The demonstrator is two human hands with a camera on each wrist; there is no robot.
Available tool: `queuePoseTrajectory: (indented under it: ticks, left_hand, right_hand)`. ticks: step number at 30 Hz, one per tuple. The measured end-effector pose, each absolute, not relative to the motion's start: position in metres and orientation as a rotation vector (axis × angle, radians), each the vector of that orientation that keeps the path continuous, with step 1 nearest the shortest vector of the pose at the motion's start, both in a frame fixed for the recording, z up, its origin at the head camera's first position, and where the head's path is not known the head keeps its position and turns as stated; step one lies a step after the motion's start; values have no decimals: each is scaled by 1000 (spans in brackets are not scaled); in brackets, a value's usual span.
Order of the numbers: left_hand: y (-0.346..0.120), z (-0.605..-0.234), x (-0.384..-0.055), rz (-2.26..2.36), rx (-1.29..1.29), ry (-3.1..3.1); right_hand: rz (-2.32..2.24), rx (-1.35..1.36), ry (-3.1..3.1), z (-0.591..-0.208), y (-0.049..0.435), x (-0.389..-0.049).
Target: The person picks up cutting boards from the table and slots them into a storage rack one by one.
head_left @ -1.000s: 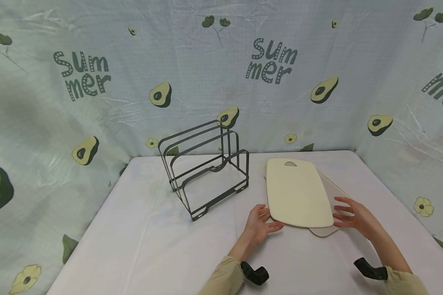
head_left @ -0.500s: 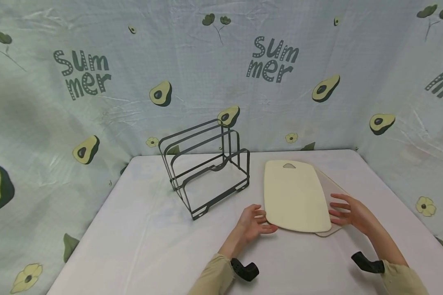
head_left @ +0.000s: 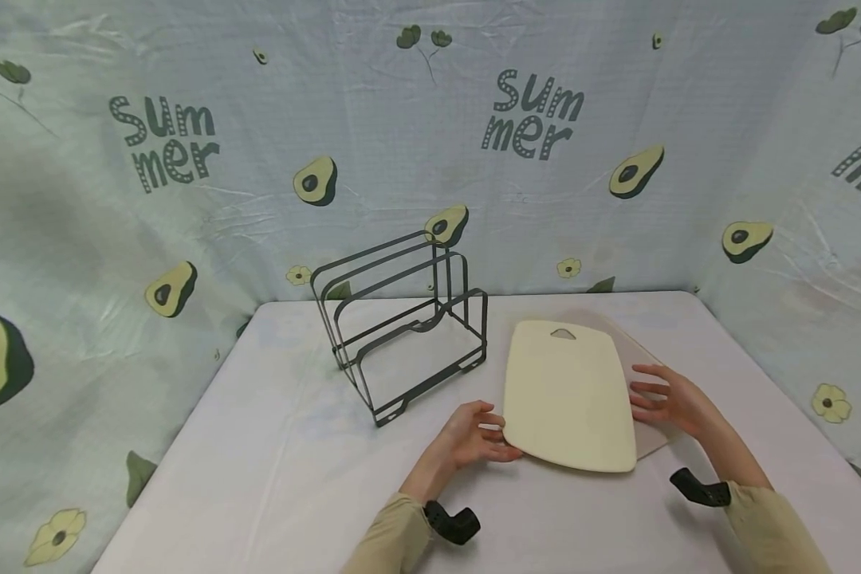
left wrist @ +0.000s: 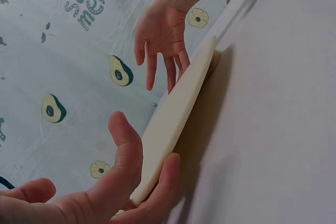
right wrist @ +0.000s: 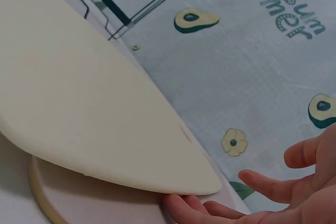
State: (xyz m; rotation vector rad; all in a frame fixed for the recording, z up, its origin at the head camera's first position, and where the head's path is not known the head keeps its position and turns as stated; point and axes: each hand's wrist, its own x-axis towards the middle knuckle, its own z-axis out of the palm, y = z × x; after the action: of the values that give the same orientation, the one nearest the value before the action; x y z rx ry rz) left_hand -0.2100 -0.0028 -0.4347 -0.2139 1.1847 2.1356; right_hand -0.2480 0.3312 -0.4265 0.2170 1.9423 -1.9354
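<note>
A cream cutting board (head_left: 570, 399) with a handle cutout lies between my hands, tilted off the table with a shadow beneath it in the left wrist view. My left hand (head_left: 469, 437) is at its near left corner, one fingertip (left wrist: 169, 169) against the lower edge and another finger raised over the face. At the right edge is my right hand (head_left: 667, 400), fingers loosely spread. The right wrist view shows its fingertips (right wrist: 181, 205) under the board's edge and the thumb apart. A pale pinkish board (head_left: 649, 442) lies below, partly covered.
A black wire rack (head_left: 402, 335) with several upright slots stands left of the boards on the white table (head_left: 258, 446). Behind hangs a cloth (head_left: 380, 96) printed with avocados. Both wrists carry black devices (head_left: 452, 524).
The cream board has moved toward me and to the left, with both hands moving left beside it. More of the pinkish board's far part shows. The rack has stayed in place.
</note>
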Motion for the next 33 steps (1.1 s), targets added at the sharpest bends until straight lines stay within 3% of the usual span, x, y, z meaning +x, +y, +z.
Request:
queuePoseTrajectory:
  ticks: [21, 33]
  left_hand:
    - [-53, -427, -216, 1949, -55, 1297]
    - [-68, -427, -217, 1983, -64, 1247]
  right_hand:
    - [-2206, 231, 1654, -417, 320, -277]
    - [-2094, 159, 1618, -419, 318, -287]
